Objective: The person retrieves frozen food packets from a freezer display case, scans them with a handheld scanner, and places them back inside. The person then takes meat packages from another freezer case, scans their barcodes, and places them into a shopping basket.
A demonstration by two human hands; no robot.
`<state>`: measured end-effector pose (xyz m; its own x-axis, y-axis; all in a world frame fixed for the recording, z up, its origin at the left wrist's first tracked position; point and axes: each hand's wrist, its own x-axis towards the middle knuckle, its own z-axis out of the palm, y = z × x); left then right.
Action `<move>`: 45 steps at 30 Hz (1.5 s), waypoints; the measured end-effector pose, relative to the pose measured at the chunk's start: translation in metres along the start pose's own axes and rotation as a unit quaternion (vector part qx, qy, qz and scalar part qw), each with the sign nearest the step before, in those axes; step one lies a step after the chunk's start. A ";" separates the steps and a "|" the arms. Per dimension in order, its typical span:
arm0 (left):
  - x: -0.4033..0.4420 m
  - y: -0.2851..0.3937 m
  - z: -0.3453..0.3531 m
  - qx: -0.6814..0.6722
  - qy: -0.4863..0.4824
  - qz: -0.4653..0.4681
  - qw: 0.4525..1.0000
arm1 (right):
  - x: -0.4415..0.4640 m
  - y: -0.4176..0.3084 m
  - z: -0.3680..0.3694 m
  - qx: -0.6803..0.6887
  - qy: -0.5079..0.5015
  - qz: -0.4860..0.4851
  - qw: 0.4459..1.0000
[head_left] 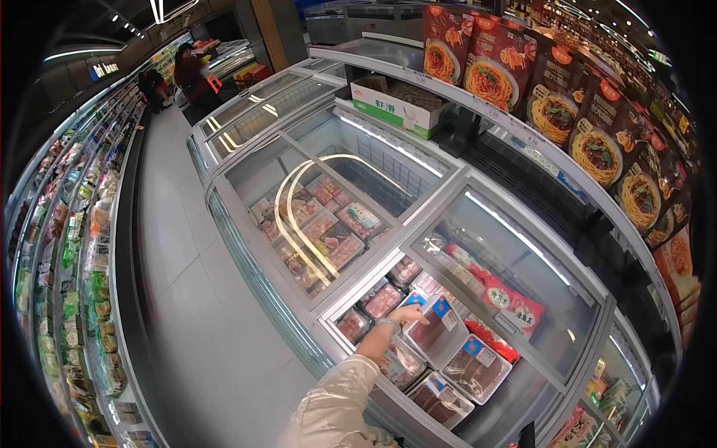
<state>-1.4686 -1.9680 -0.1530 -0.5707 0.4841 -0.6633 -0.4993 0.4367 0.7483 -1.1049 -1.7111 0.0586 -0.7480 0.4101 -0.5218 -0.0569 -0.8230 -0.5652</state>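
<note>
My left hand, with a band at the wrist and a pale puffy sleeve, reaches into an open section of a chest freezer. Its fingers are closed on the near-left edge of a packed tray of dark red meat with a blue and white label. The tray is tilted over the other packs. Beside it lie another meat tray with a blue label and a lower meat tray. Packs of pinkish meat sit left of the hand. My right hand is out of view.
A sliding glass lid covers red bags to the right. More freezers run ahead, with a white and green carton on the ledge. Stocked shelves line the aisle's left side. People stand far down the aisle.
</note>
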 end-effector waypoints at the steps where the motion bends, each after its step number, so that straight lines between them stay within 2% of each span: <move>1: -0.011 0.008 0.004 -0.020 0.000 0.021 1.000 | -0.006 0.001 0.007 0.000 0.001 -0.030 1.000; 4: 0.013 -0.006 0.016 0.034 0.076 0.043 0.996 | -0.028 0.001 0.026 -0.008 -0.010 -0.098 0.995; 5: 0.053 -0.035 0.016 0.142 0.182 0.057 0.971 | -0.035 0.001 0.026 -0.006 -0.004 -0.115 0.993; 8: 0.010 -0.029 0.017 0.062 0.171 0.120 0.976 | -0.057 -0.003 0.009 0.024 -0.009 -0.104 0.994; 9: -0.033 -0.007 0.021 0.034 0.182 0.067 0.980 | -0.065 -0.004 0.005 0.032 -0.016 -0.102 0.994; 10: -0.073 0.012 0.031 0.003 0.194 0.015 0.981 | -0.063 -0.006 -0.019 0.019 -0.089 -0.103 0.991; 11: -0.054 -0.012 0.025 0.024 0.199 0.018 0.979 | -0.073 -0.009 -0.018 0.026 -0.079 -0.103 0.991; 12: -0.081 -0.008 0.032 -0.033 0.186 0.039 0.981 | -0.082 -0.011 -0.012 0.035 -0.070 -0.105 0.991; 14: -0.137 0.003 0.045 -0.147 0.155 0.075 0.974 | -0.087 -0.017 -0.027 0.068 -0.130 -0.080 0.986; 17: -0.213 0.015 0.065 -0.181 0.099 0.094 0.974 | -0.085 -0.024 -0.050 0.079 -0.147 -0.074 0.983; 20: -0.283 0.024 0.115 -0.343 0.176 0.240 0.891 | -0.067 -0.022 -0.067 0.091 -0.133 -0.071 0.984; 22: -0.300 0.006 0.126 -0.393 0.139 0.289 0.862 | -0.057 -0.024 -0.069 0.083 -0.156 -0.056 0.983; 23: -0.324 0.014 0.139 -0.410 0.144 0.303 0.848 | -0.057 -0.022 -0.062 0.069 -0.184 -0.067 0.978; 26: -0.352 0.012 0.155 -0.471 0.137 0.298 0.819 | -0.052 -0.006 -0.038 0.044 -0.129 -0.116 0.984; 28: -0.361 0.013 0.160 -0.485 0.148 0.292 0.811 | -0.049 0.000 -0.031 0.031 -0.168 -0.112 0.979; 30: -0.352 0.007 0.156 -0.491 0.148 0.281 0.811 | -0.064 0.005 -0.005 -0.003 -0.256 -0.147 0.955; 31: -0.340 -0.002 0.148 -0.489 0.146 0.271 0.816 | -0.068 0.010 0.004 -0.006 -0.260 -0.158 0.953; 32: -0.331 -0.007 0.142 -0.485 0.141 0.260 0.823 | -0.072 0.018 0.012 -0.007 -0.261 -0.170 0.950; 34: -0.332 0.003 0.135 -0.480 0.081 0.306 0.818 | -0.079 0.032 0.031 -0.006 -0.251 -0.210 0.945; 36: -0.339 0.017 0.127 -0.462 0.044 0.341 0.818 | -0.083 0.045 0.050 0.013 -0.188 -0.232 0.954; 37: -0.345 0.021 0.122 -0.444 0.039 0.349 0.824 | -0.080 0.051 0.048 0.007 -0.216 -0.244 0.945; 40: -0.345 0.022 0.105 -0.419 0.031 0.357 0.834 | -0.065 0.076 0.048 0.011 -0.166 -0.308 0.937; 41: -0.348 0.026 0.101 -0.412 0.024 0.358 0.838 | -0.069 0.076 0.054 -0.013 -0.207 -0.317 0.925; 42: -0.350 0.029 0.097 -0.403 0.017 0.358 0.842 | -0.072 0.078 0.062 -0.008 -0.202 -0.330 0.922; 45: -0.347 0.029 0.088 -0.362 0.057 0.346 0.864 | -0.080 0.090 0.074 -0.013 -0.185 -0.359 0.915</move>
<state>-1.2276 -2.0566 0.0981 -0.9354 0.3443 -0.0807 -0.2662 -0.5355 0.8015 -1.0988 -1.8474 0.0966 -0.6978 0.6751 0.2393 -0.6084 -0.3824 -0.6954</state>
